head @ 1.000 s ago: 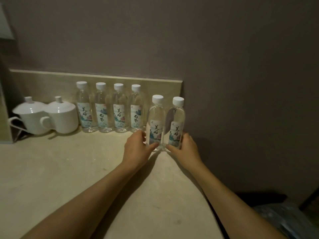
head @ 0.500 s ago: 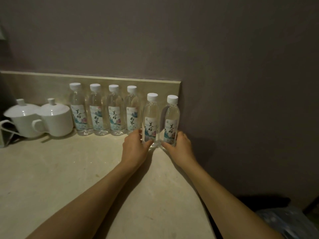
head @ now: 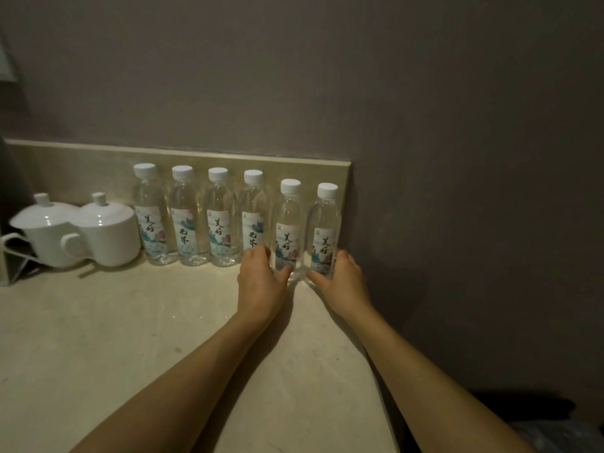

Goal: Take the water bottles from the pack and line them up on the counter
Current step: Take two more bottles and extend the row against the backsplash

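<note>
water bottles stand upright in a row on the surface (head: 130,338) against the backsplash, four (head: 199,220) at 11 o'clock. left hand (head: 261,282) grips the fifth bottle (head: 288,223); right hand (head: 343,282) grips the sixth bottle (head: 325,227), just beside it. two lidded white cups (head: 104,233) sit at 9 o'clock.

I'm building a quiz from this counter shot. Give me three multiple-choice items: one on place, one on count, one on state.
1. The two white lidded ceramic cups stand where?
A) left of the bottles
B) right of the bottles
C) behind the bottles

2. How many clear plastic white-capped water bottles stand on the beige stone counter?
A) four
B) six
C) eight

3. The left hand and right hand are:
A) flat on the counter
B) each gripping a bottle
C) lifting cups

Answers: 1 A, cups at the row's left end; 2 B, six caps show; 3 B, fingers wrap the two rightmost bottles.
</note>
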A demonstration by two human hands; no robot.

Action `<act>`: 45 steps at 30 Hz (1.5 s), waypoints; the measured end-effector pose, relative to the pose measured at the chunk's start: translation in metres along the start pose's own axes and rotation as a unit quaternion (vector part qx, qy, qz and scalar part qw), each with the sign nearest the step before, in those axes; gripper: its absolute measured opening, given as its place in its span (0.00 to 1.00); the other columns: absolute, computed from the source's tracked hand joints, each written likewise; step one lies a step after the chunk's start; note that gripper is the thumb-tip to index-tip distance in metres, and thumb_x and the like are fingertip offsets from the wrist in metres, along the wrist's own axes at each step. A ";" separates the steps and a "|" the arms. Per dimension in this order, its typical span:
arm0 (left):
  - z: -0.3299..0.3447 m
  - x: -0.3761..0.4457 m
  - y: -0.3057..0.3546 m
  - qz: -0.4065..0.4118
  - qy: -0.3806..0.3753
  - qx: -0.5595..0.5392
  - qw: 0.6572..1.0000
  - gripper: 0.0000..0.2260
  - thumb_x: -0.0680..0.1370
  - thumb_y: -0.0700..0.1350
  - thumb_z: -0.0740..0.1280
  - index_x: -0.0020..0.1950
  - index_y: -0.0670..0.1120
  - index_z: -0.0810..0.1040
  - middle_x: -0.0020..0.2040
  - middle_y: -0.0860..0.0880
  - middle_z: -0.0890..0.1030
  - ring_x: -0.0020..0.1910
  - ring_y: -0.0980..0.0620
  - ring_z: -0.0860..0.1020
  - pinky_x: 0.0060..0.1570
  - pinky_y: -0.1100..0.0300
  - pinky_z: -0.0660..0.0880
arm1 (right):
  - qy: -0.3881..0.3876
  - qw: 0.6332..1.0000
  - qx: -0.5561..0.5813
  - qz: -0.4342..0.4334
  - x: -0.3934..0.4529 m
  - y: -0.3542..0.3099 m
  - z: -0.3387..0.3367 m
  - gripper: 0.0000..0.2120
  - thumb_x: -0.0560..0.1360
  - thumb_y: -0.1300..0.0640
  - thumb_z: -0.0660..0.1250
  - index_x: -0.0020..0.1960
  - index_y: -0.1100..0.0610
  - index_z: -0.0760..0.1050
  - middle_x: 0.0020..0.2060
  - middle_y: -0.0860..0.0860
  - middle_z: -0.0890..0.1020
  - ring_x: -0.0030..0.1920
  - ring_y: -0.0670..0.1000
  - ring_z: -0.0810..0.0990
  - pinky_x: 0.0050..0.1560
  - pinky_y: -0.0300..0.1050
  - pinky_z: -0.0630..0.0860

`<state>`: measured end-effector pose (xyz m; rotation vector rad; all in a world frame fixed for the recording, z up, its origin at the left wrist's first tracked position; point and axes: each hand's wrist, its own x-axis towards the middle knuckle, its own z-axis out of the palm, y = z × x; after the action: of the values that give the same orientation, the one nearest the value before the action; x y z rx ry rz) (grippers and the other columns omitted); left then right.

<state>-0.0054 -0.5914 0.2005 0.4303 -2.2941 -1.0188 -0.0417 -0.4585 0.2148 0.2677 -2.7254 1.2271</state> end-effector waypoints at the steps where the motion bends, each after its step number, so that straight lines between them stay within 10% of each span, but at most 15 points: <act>1: 0.001 0.001 0.000 0.002 0.001 0.003 1.000 0.14 0.75 0.47 0.73 0.55 0.44 0.73 0.53 0.45 0.76 0.48 0.48 0.77 0.47 0.58 0.75 | -0.001 1.000 -0.002 -0.001 0.002 0.000 0.001 0.27 0.72 0.48 0.74 0.65 0.59 0.70 0.63 0.55 0.75 0.62 0.58 0.76 0.60 0.58 0.76; 45: 0.010 0.023 0.003 0.038 -0.019 0.071 0.997 0.13 0.79 0.45 0.68 0.59 0.41 0.71 0.54 0.43 0.80 0.53 0.45 0.80 0.53 0.50 0.79 | -0.005 0.999 -0.042 -0.004 0.041 0.000 0.013 0.27 0.73 0.47 0.72 0.66 0.58 0.68 0.64 0.55 0.74 0.62 0.60 0.75 0.60 0.59 0.75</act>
<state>-0.0297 -0.5957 0.2064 0.3796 -2.4062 -0.8369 -0.0824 -0.4727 0.2150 0.2765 -2.7731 1.1093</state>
